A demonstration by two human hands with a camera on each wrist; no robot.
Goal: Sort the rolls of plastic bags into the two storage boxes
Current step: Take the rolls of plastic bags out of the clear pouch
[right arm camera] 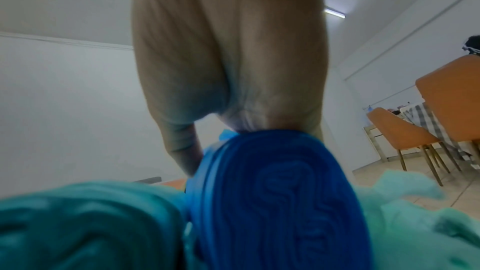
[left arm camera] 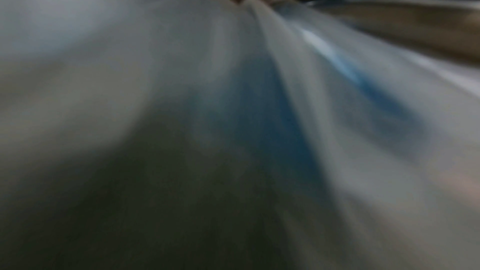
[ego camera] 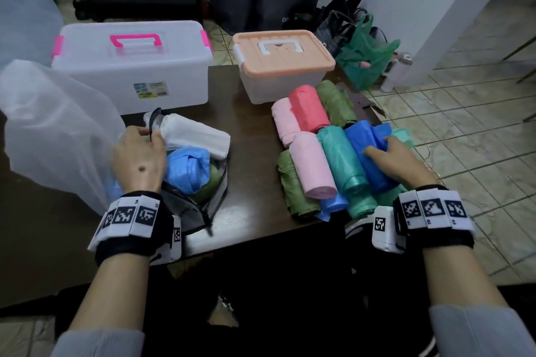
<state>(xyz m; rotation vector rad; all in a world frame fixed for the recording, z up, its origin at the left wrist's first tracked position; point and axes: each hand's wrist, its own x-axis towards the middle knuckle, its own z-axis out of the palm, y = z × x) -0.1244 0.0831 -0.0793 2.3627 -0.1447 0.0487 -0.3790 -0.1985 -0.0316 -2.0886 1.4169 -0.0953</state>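
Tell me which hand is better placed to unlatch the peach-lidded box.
Probably the left hand: it only holds the mesh bag's strap, while the right hand already grips the dark blue roll. Both lids are closed.

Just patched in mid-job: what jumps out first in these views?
The bright heap of rolls on the table's right side, where the right hand grips the dark blue roll. Behind stand two lidded storage boxes: pink-handled clear one, peach-lidded one. The left hand holds a bag's edge.

Right hand [ego camera: 397,159] gripping dark blue roll [ego camera: 367,153], left hand [ego camera: 137,158] pinching mesh pouch [ego camera: 188,200], both storage boxes lidded
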